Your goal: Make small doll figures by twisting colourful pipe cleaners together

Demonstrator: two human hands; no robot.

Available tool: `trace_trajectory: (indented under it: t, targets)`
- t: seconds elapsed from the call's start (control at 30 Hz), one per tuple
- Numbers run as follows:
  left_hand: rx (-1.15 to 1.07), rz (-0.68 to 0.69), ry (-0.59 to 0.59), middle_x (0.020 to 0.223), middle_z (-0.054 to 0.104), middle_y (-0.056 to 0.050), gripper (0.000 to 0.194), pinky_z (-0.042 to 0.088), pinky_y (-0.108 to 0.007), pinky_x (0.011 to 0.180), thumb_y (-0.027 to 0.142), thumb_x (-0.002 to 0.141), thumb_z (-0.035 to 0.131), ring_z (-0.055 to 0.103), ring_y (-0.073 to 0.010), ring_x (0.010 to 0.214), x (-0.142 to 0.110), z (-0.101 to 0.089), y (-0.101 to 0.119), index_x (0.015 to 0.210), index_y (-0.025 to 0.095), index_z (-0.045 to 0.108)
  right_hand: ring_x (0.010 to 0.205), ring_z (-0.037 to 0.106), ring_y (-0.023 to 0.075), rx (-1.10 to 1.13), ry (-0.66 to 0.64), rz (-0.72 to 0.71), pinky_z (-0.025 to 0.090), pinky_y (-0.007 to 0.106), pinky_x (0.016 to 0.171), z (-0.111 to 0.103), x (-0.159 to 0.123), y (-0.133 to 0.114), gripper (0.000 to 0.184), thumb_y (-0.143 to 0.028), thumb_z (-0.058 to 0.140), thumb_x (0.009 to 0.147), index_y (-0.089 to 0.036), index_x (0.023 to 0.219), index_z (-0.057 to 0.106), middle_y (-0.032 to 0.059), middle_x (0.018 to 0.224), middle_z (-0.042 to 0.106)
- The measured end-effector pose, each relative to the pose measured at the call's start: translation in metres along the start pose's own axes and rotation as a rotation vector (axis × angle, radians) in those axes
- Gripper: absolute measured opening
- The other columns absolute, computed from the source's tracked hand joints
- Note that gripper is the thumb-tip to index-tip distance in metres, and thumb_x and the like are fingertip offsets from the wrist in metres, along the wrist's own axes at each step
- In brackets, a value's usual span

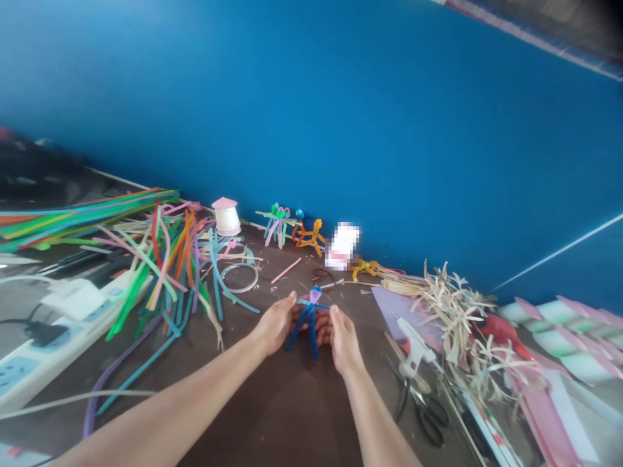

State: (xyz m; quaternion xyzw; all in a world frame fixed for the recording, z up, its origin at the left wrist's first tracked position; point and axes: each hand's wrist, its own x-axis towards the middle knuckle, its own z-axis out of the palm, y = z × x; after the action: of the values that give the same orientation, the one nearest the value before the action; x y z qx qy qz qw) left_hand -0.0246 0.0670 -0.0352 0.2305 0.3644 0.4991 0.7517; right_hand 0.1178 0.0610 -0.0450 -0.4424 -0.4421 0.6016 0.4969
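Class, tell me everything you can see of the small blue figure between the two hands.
The blue figure looks bent from fuzzy pipe-cleaner stems. A pale purple piece sits near its top, under a dark blue tip. Two thin arms spread sideways, their ends held by the left hand and the right hand; the left one looks paler. Two blue legs slant down, apart. It is upright over the brown table; whether it touches is unclear.
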Motion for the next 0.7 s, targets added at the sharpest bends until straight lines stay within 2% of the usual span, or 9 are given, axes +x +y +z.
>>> trace_trajectory:
  t: [0.27, 0.37, 0.47, 0.57, 0.7]
  targets:
    - [-0.053, -0.039, -0.087, 0.083, 0.068, -0.011, 0.043, 0.046, -0.027, 0.061, 0.046, 0.084, 0.04, 0.062, -0.0198, 0.076, -0.0016, -0.0006, 0.003, 0.1, 0.011, 0.059, 0.036, 0.046, 0.0084, -0.01, 0.092, -0.054, 0.033, 0.02, 0.035, -0.0018, 0.0027, 0.0036, 0.034, -0.049, 0.056, 0.074, -0.017, 0.065, 0.056, -0.0021, 0.051, 0.056]
    - [-0.06, 0.037, -0.039, 0.075, 0.068, -0.009, 0.032, 0.046, -0.026, 0.06, 0.04, 0.08, 0.05, 0.063, -0.0174, 0.068, -0.0016, -0.0007, 0.0023, 0.087, 0.011, 0.062, 0.036, 0.047, 0.008, 0.0, 0.114, -0.073, 0.033, 0.019, 0.035, -0.0041, 0.004, 0.0039, 0.033, -0.048, 0.056, 0.075, -0.016, 0.067, 0.057, -0.0021, 0.052, 0.056]
    - [-0.026, 0.14, 0.04, 0.068, 0.068, -0.006, 0.018, 0.046, -0.024, 0.06, 0.029, 0.07, 0.065, 0.062, -0.0146, 0.061, -0.0007, -0.0011, 0.0004, 0.074, 0.012, 0.061, 0.035, 0.047, 0.0077, -0.009, 0.109, -0.071, 0.033, 0.018, 0.035, -0.0047, 0.004, 0.0033, 0.033, -0.048, 0.054, 0.076, -0.015, 0.07, 0.058, -0.0017, 0.053, 0.057]
    - [-0.007, 0.162, 0.094, 0.066, 0.068, -0.004, 0.019, 0.046, -0.023, 0.058, 0.027, 0.065, 0.07, 0.062, -0.0135, 0.059, 0.0009, -0.0024, -0.0009, 0.072, 0.012, 0.061, 0.035, 0.047, 0.0073, -0.015, 0.109, -0.067, 0.033, 0.018, 0.035, -0.0042, 0.0037, 0.0032, 0.034, -0.048, 0.055, 0.076, -0.014, 0.072, 0.06, -0.0013, 0.053, 0.058]
    - [-0.028, 0.143, 0.111, 0.066, 0.068, -0.004, 0.019, 0.046, -0.023, 0.056, 0.027, 0.066, 0.069, 0.062, -0.0134, 0.056, 0.003, -0.0049, -0.001, 0.075, 0.013, 0.06, 0.036, 0.047, 0.0069, 0.013, 0.109, -0.052, 0.034, 0.017, 0.035, -0.0044, 0.0042, 0.0043, 0.033, -0.047, 0.057, 0.075, -0.014, 0.072, 0.061, -0.0013, 0.052, 0.058]
